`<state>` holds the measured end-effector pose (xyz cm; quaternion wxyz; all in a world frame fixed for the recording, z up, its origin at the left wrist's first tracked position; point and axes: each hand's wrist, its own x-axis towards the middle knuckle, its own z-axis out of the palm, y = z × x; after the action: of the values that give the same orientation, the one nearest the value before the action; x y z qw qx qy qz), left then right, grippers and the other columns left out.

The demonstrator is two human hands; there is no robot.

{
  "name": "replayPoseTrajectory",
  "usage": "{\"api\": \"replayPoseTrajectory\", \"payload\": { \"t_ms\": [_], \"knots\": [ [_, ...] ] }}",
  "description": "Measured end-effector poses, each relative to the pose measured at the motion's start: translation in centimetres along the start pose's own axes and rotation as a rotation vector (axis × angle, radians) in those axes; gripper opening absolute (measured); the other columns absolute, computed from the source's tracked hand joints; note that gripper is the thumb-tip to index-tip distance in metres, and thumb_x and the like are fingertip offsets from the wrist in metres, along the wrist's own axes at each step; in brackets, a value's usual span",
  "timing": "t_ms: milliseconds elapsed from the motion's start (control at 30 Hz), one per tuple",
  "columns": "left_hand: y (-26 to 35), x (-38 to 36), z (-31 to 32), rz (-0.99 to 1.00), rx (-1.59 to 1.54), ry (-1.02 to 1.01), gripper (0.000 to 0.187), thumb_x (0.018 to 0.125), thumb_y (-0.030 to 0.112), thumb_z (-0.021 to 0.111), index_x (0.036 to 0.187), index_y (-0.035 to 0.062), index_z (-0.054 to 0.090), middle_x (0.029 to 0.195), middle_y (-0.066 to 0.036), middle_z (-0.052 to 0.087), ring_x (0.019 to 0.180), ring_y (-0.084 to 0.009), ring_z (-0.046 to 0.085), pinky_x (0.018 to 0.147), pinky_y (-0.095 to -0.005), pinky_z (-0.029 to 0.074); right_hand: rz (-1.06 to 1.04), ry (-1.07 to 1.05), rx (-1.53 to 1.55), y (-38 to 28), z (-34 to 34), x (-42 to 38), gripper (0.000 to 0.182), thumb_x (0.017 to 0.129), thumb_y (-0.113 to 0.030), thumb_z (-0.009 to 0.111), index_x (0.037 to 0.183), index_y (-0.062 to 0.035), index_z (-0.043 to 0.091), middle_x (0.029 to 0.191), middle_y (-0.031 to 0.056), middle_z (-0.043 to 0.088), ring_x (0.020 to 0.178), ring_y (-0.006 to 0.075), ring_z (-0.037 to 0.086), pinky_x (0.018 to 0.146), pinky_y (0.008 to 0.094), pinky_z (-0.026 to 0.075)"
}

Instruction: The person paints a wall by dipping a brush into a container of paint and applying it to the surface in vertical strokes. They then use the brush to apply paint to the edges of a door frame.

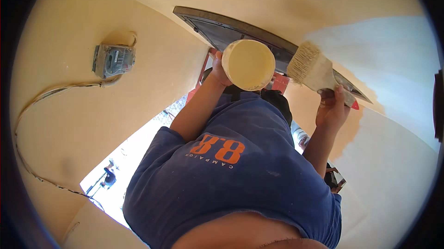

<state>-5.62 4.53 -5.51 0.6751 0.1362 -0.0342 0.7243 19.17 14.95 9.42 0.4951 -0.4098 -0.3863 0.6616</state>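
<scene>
My left hand (219,68) grips the side of a round tub of paint (249,65), its mouth turned toward me and cream paint inside. In my right hand (334,105) is a wide paintbrush (311,66), held by its handle, whose end is red. The brush's bristles are coated with cream paint and point up and left, near the dark-framed panel (240,29). The brush is apart from the tub. Right of the brush, the wall changes from cream paint to a white area (397,59) with an uneven border.
On the left wall is an electrical box (113,61) with a cable (34,105) looping down from it. A bright opening (115,184) shows at lower left. Red parts (280,84) and dark objects lie below, past my body.
</scene>
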Motion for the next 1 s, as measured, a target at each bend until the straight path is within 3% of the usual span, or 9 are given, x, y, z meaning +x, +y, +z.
{"api": "replayPoseTrajectory", "payload": {
  "t_ms": [267,333,467,533,633,700,767,867,1000],
  "knots": [
    [0.0,-0.4,-2.0,-0.027,0.099,-0.024,0.089,0.069,0.061,0.063,0.135,0.0082,0.036,0.132,-0.015,0.045,0.12,-0.0304,0.046,0.097,-0.0472,0.041,-0.155,-0.045,-0.009,-1.1,0.2,1.7,0.028,0.085,-0.012,0.058,0.107,0.0046,0.052,0.097,0.0166,0.061,0.085,0.0263,0.063,0.069,0.0379,0.052],
    [-0.2,-1.0,-2.2,0.011,0.098,0.181,0.089,0.069,0.061,0.063,0.135,0.0076,0.036,0.132,-0.015,0.045,0.119,-0.0309,0.047,0.097,-0.047,0.041,-0.146,-0.032,-0.021,-0.2,0.0,2.3,0.028,0.085,-0.012,0.058,0.107,0.0046,0.053,0.096,0.0165,0.061,0.084,0.0263,0.063,0.069,0.0378,0.051],
    [0.9,-1.6,-3.6,0.02,0.022,0.039,0.089,0.07,0.064,0.061,0.134,0.0068,0.038,0.131,-0.015,0.046,0.119,-0.0312,0.047,0.097,-0.047,0.041,-0.144,-0.035,-0.021,1.4,-0.7,3.0,0.027,0.085,-0.011,0.058,0.107,0.0038,0.052,0.096,0.016,0.061,0.084,0.0263,0.063,0.069,0.0377,0.051],
    [0.8,-2.1,-4.9,0.077,0.121,0.266,0.09,0.069,0.067,0.059,0.133,0.0062,0.04,0.131,-0.016,0.046,0.119,-0.0315,0.047,0.096,-0.0472,0.042,-0.153,-0.044,-0.028,1.9,-0.8,3.6,0.027,0.085,-0.01,0.057,0.107,0.0033,0.052,0.096,0.016,0.061,0.085,0.0264,0.063,0.069,0.0382,0.052],
    [1.2,-2.3,-5.6,0.155,0.225,0.292,0.091,0.069,0.069,0.057,0.133,0.0062,0.039,0.131,-0.016,0.046,0.119,-0.0316,0.047,0.095,-0.047,0.043,-0.14,-0.033,0.003,3.3,-0.7,4.1,0.027,0.085,-0.009,0.057,0.108,0.0021,0.05,0.099,0.0158,0.06,0.087,0.0269,0.062,0.069,0.0394,0.052],
    [1.6,-2.5,-6.7,0.164,0.266,0.285,0.092,0.069,0.07,0.055,0.133,0.0062,0.039,0.131,-0.017,0.045,0.119,-0.0322,0.047,0.095,-0.0475,0.043,-0.169,0.01,-0.044,4.2,-0.1,4.0,0.025,0.087,-0.015,0.057,0.105,0.0027,0.058,0.089,0.0088,0.062,0.073,0.0156,0.058,0.065,0.028,0.046],
    [1.8,-2.7,-8.6,0.173,0.314,0.29,0.093,0.07,0.072,0.054,0.133,0.0062,0.038,0.132,-0.017,0.045,0.119,-0.0327,0.047,0.095,-0.0481,0.043,-0.166,-0.02,-0.04,5.4,-0.8,4.8,0.025,0.087,-0.015,0.057,0.104,0.0029,0.058,0.089,0.0085,0.062,0.074,0.0154,0.058,0.066,0.0283,0.046],
    [1.8,-3.0,-11.1,0.102,0.073,0.117,0.093,0.07,0.073,0.052,0.134,0.007,0.038,0.133,-0.017,0.044,0.119,-0.0337,0.047,0.095,-0.0498,0.043,-0.165,-0.042,-0.037,7.1,-2.0,4.9,0.025,0.086,-0.015,0.057,0.104,0.0027,0.058,0.088,0.008,0.062,0.075,0.0146,0.058,0.067,0.0279,0.045],
    [1.1,-3.4,-13.8,0.133,0.084,0.198,0.093,0.07,0.074,0.051,0.135,0.0086,0.037,0.133,-0.017,0.043,0.119,-0.0351,0.046,0.094,-0.0511,0.043,-0.149,-0.025,-0.043,9.4,-3.8,5.6,0.024,0.086,-0.014,0.058,0.104,0.0016,0.058,0.092,0.0084,0.062,0.079,0.014,0.058,0.068,0.0264,0.045]
  ]
}}
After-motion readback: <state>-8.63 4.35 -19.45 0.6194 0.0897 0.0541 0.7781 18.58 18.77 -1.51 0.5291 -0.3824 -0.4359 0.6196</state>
